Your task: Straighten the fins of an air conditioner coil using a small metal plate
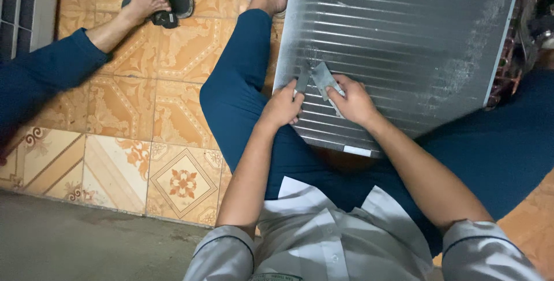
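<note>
A large silver finned coil panel (404,38) rests across my lap, ribbed with parallel lines. My left hand (283,107) grips a thin flat metal strip (302,80) against the panel's lower left area. My right hand (352,101) pinches a small grey flat piece (323,78) right beside it, pressed onto the fins. The two hands nearly touch. A small white tag (358,150) sits on the panel's near edge.
I sit on patterned orange floor tiles (150,113) in dark blue trousers. Another person's leg (52,67) in blue trousers stretches in from the left, foot on a black sandal (173,7). Grey concrete (75,246) lies at lower left. Copper tube bends (508,67) edge the panel's right side.
</note>
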